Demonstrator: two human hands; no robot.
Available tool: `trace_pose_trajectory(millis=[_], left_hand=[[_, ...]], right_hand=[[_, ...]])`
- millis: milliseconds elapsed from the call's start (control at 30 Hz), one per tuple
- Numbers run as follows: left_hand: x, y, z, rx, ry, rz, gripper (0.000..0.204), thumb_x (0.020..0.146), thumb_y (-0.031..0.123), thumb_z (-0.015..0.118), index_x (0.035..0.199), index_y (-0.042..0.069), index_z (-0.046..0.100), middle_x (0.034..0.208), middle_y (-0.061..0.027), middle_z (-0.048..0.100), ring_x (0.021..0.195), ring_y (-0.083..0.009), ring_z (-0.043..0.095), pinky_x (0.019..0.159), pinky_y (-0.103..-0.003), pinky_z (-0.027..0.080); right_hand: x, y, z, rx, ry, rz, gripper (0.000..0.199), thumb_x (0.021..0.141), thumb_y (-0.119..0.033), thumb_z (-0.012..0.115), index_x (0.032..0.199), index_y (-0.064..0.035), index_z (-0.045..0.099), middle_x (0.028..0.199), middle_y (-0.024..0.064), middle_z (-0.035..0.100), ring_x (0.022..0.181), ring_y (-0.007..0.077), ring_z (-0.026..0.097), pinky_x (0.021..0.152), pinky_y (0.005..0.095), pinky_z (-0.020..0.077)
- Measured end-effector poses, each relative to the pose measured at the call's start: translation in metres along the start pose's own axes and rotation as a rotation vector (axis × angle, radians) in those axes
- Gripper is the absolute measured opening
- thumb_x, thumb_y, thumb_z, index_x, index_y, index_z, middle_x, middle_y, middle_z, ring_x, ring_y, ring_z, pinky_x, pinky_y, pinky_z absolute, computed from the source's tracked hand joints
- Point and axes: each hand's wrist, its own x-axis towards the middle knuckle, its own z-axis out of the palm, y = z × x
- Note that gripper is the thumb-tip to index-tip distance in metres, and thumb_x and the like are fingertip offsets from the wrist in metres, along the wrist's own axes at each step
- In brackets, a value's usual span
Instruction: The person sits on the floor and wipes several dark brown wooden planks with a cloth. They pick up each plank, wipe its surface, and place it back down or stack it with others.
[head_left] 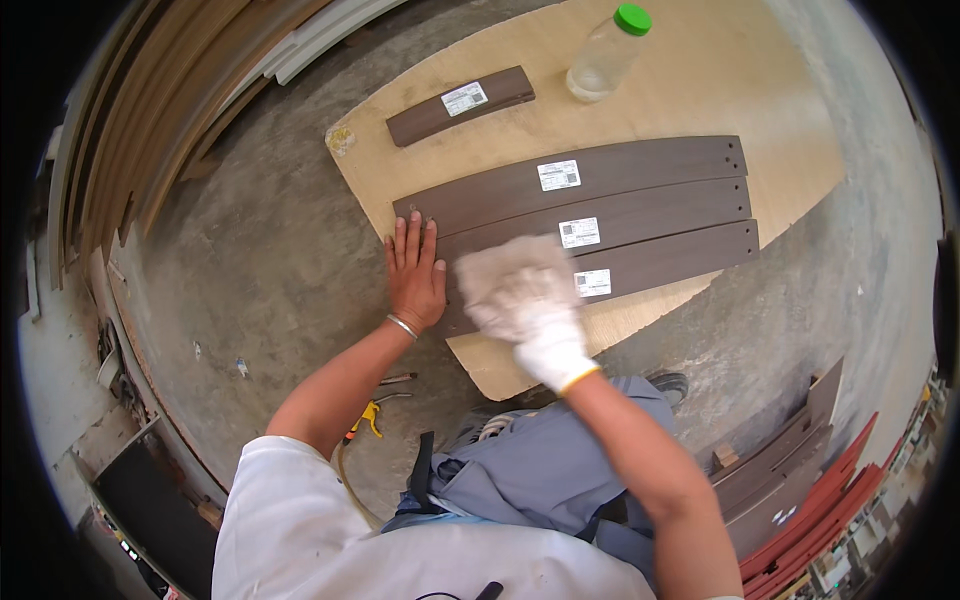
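Three dark brown boards [660,163] lie side by side on a light plywood sheet [740,95], each with a white label [559,176] and small holes at the right end. My bare left hand [415,272] rests flat across their left ends, fingers stretched out. In a white glove, my right hand [537,300] presses a beige cloth [495,280] onto the nearest boards, left of their labels. Motion blurs the glove and cloth, and they cover part of the boards.
A shorter brown piece [420,120] with a label lies farther back on the plywood. Beside it stands a clear bottle [605,65] with a green cap. Long boards [150,120] lean at the left; brown and red boards [810,530] lie at the lower right. A yellow air gun [368,420] is on the floor.
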Motion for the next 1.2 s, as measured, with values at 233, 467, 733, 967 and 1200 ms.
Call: trace_pose_trajectory(millis=[233, 467, 733, 967, 1200], left_hand=[[-0.008, -0.004, 0.001, -0.033, 0.014, -0.031, 0.062, 0.101, 0.022, 0.041, 0.161, 0.006, 0.031, 0.170, -0.0160, 0.022, 0.158, -0.0378, 0.013, 0.127, -0.054, 0.005], [-0.003, -0.016, 0.018, 0.030, -0.002, -0.006, 0.065, 0.098, 0.020, 0.051, 0.160, 0.010, 0.033, 0.171, -0.0129, 0.020, 0.158, -0.0369, 0.013, 0.126, -0.058, 0.008], [0.012, 0.014, -0.026, 0.299, -0.276, 0.024, 0.070, 0.100, 0.037, 0.052, 0.160, 0.007, 0.031, 0.168, -0.0219, 0.019, 0.157, -0.0424, 0.011, 0.126, -0.059, 0.007], [0.055, 0.052, -0.039, 0.181, -0.487, 0.372, 0.099, 0.093, 0.067, 0.056, 0.166, 0.014, 0.015, 0.171, -0.0235, -0.002, 0.157, -0.0436, -0.009, 0.123, -0.063, -0.005], [0.053, 0.052, -0.015, 0.306, -0.518, 0.326, 0.108, 0.090, 0.068, 0.061, 0.167, 0.017, 0.005, 0.171, -0.0215, -0.010, 0.156, -0.0437, -0.017, 0.121, -0.064, -0.011]], right_hand=[[-0.009, 0.064, -0.033, -0.134, 0.189, 0.303, 0.044, 0.089, -0.015, 0.057, 0.132, -0.0201, 0.064, 0.134, 0.0131, 0.062, 0.131, 0.0372, 0.051, 0.118, 0.0509, 0.0304], [0.004, -0.034, 0.080, 0.061, -0.037, -0.197, 0.051, 0.087, -0.019, 0.062, 0.137, -0.0101, 0.061, 0.148, 0.0169, 0.054, 0.143, 0.0386, 0.041, 0.122, 0.0496, 0.0287], [-0.057, 0.037, -0.037, -0.011, -0.128, -0.404, 0.036, 0.087, -0.030, 0.063, 0.118, -0.0131, 0.068, 0.129, 0.0072, 0.062, 0.131, 0.0263, 0.049, 0.114, 0.0431, 0.0343], [-0.052, 0.038, -0.051, -0.133, -0.205, -0.472, 0.042, 0.087, -0.023, 0.060, 0.127, -0.0140, 0.069, 0.138, 0.0030, 0.060, 0.138, 0.0241, 0.045, 0.120, 0.0442, 0.0286], [-0.020, -0.004, 0.015, 0.078, -0.143, -0.622, 0.038, 0.085, -0.024, 0.060, 0.120, -0.0120, 0.070, 0.136, 0.0046, 0.061, 0.137, 0.0262, 0.048, 0.117, 0.0443, 0.0327]])
